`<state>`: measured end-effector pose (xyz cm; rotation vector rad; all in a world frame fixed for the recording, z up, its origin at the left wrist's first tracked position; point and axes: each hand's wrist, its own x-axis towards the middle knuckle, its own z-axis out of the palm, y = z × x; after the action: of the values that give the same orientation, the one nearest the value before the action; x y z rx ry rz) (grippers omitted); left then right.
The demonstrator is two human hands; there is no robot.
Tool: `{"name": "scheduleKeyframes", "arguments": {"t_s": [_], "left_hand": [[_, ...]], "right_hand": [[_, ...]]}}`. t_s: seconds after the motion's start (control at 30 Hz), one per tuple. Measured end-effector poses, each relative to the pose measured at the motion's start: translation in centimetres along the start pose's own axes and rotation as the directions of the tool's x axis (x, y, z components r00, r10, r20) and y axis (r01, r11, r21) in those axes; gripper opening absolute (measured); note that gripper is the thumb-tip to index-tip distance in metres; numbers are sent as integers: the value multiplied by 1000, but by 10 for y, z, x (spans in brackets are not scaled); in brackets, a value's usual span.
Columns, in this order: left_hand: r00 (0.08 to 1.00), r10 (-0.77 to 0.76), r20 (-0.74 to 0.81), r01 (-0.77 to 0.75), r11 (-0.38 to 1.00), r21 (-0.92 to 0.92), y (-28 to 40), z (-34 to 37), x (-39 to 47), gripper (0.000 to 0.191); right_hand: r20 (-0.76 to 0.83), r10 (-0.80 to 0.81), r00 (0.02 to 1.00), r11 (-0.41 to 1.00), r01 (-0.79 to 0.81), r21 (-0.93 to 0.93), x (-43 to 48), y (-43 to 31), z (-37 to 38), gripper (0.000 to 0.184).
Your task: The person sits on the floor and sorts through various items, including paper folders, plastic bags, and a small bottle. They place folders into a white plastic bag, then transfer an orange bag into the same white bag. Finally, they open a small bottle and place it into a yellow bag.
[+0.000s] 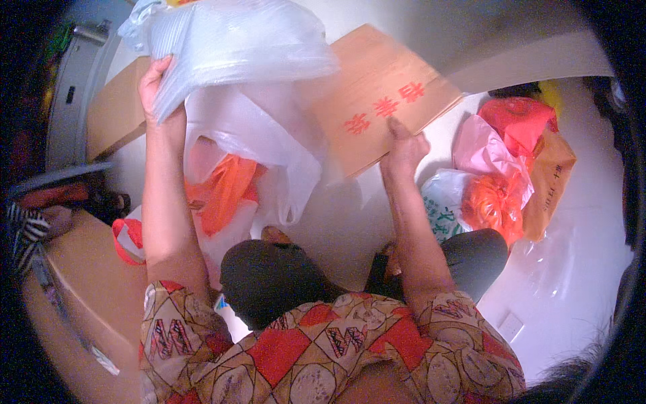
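Observation:
My left hand (160, 88) grips the edge of a large clear plastic bag (257, 43), which spreads to the right at the top of the view. In my right hand (408, 151) is a flat kraft-paper document envelope (373, 76) with red printed characters, held by its near edge and tilted. The far left part of the envelope is blurred near the plastic. Below my hands hangs or lies a white plastic carrier bag (239, 113); what supports it I cannot tell. An orange plastic bag (229, 189) shows under it, partly behind my left forearm.
On the right, the floor (570, 313) bears a pile with a red bag (520, 113), a pink bag (484, 144), a knotted orange bag (494, 204) and a brown printed bag (552, 189). A cardboard box (118, 103) and a grey cabinet (75, 96) stand at left.

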<state>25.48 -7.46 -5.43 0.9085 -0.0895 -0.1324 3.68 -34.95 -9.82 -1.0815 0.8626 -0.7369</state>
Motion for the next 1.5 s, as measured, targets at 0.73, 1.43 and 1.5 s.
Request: {"name": "scheduleKeyframes", "arguments": {"t_s": [0.73,1.43,1.5], "left_hand": [[764,-608,-216,623,607,493,-62,-5,-5,49],[608,-781,-142,792,609,40,-111,-60,-25,46],[533,-825,-188,800,564,-205,-113,-60,-25,45]], "right_hand": [[62,-479,875,874,482,-51,26,-111,34,25],[442,427,789,882,-471,-11,-47,107,88,32],[410,596,691,606,-721,335,-48,104,94,35]]}}
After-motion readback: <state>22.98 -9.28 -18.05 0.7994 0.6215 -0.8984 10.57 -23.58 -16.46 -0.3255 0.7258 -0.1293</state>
